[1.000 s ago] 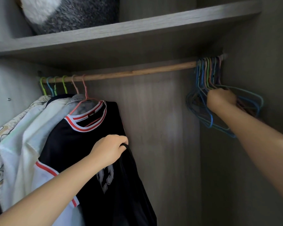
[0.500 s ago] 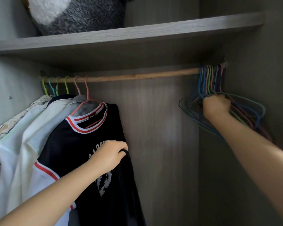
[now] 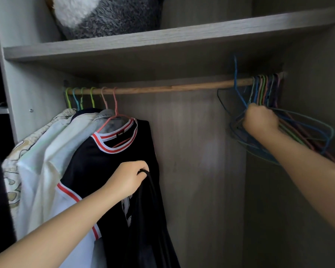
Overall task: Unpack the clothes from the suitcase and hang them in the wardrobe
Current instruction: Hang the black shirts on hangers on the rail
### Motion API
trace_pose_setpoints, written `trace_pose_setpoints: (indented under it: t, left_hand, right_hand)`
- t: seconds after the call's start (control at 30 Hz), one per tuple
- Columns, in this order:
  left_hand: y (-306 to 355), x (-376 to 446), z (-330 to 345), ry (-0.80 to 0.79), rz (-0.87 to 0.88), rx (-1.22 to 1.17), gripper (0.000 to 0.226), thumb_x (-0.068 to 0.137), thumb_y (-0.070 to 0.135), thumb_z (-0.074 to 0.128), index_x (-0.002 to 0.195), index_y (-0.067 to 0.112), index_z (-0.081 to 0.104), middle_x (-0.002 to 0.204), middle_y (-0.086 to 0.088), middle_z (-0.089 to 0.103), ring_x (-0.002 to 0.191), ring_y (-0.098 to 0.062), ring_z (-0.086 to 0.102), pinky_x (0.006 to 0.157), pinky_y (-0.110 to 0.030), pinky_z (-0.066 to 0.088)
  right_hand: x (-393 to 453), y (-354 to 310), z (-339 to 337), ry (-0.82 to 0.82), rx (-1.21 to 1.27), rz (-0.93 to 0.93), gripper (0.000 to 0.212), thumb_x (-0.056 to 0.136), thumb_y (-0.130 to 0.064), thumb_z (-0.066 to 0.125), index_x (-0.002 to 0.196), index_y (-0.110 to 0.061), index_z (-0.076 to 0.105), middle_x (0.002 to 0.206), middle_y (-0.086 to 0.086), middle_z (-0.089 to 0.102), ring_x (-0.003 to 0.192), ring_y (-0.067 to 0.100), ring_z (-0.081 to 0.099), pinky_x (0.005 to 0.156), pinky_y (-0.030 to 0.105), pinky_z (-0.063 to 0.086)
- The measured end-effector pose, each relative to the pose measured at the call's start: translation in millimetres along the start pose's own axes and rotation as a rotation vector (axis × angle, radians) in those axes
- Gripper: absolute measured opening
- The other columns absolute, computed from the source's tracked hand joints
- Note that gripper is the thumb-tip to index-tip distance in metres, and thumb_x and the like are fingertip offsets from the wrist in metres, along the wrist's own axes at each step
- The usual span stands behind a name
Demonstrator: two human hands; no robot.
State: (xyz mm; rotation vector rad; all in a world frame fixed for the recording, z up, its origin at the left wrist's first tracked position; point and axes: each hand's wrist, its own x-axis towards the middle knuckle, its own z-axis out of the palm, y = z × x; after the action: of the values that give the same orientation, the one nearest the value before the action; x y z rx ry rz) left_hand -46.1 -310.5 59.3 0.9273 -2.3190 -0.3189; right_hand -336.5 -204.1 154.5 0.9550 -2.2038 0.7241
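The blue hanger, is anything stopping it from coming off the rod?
Nothing visible blocks it. The right hand holds the blue hanger with its hook raised above the rod. The other empty hangers crowd right beside it and could tangle.

The furry grey-and-white thing [image 3: 104,14] on the shelf [image 3: 162,41] is cut off by the top edge. The right hand [image 3: 260,120] hides where the bunched hangers [image 3: 307,130] meet, and the jersey [image 3: 108,163] hem runs off the bottom.

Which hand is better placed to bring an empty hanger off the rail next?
Right hand: it grips the blue hanger, whose hook stands above the rail. Left hand holds a dark garment.
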Motion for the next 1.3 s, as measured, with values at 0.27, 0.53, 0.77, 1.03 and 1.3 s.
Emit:
trace_pose_setpoints:
  t: [0.27, 0.53, 0.77, 1.03, 1.3]
  left_hand:
    - [-17.7, -0.5, -14.7, 0.121, -0.094, -0.260, 0.032, 0.092, 0.002, 0.045, 0.073, 0.026, 0.054, 0.064, -0.001, 0.056, 0.045, -0.004, 0.055, 0.050, -0.014, 0.047]
    - [-34.7, -14.0, -35.7, 0.106, 0.015, -0.125, 0.037, 0.089, -0.001, 0.050, 0.070, 0.030, 0.055, 0.082, 0.007, 0.050, 0.055, 0.008, 0.058, 0.073, -0.019, 0.051]
    - [-58.4, -32.4, -54.1, 0.102, -0.035, -0.076, 0.022, 0.086, -0.006, 0.053, 0.088, 0.011, 0.066, 0.080, 0.007, 0.045, 0.052, 0.006, 0.056, 0.074, -0.019, 0.046]
    - [-47.0, -50.0, -76.7, -0.063, 0.068, -0.010, 0.011, 0.067, 0.028, 0.056, 0.076, 0.033, 0.060, 0.084, 0.011, 0.049, 0.074, 0.013, 0.051, 0.075, -0.003, 0.039]
    - [-26.3, -51.8, -66.5, -0.072, 0.249, 0.008, 0.013, 0.068, 0.044, 0.042, 0.074, 0.040, 0.053, 0.083, 0.015, 0.049, 0.083, 0.006, 0.050, 0.078, -0.013, 0.041]
  right_hand:
    - [-94.5, -8.0, 66.5, 0.044, 0.876, -0.040, 0.030, 0.089, -0.001, 0.053, 0.063, -0.015, 0.045, 0.053, 0.005, 0.040, 0.049, -0.001, 0.045, 0.049, 0.020, 0.028]
    - [-137.8, -52.8, 105.6, -0.591, 1.613, 0.273, 0.023, 0.095, -0.008, 0.041, 0.075, -0.012, 0.051, 0.028, -0.005, 0.029, 0.022, -0.001, 0.020, 0.030, 0.005, 0.014]
    - [-108.6, -72.1, 69.0, -0.643, 1.554, -0.110, 0.055, 0.066, -0.065, 0.060, 0.060, -0.010, 0.058, 0.027, -0.007, 0.025, 0.024, -0.001, 0.021, 0.030, 0.007, 0.020]
    - [-92.8, -81.9, 42.2, -0.861, 1.265, -0.419, 0.035, 0.092, -0.026, 0.051, 0.066, -0.003, 0.054, 0.030, -0.007, 0.024, 0.029, -0.001, 0.021, 0.031, 0.009, 0.020]
    - [-115.2, -112.5, 53.0, -0.914, 1.362, -0.378, 0.045, 0.097, -0.024, 0.030, 0.064, -0.003, 0.052, 0.033, -0.009, 0.024, 0.029, 0.006, 0.020, 0.037, 0.013, 0.016]
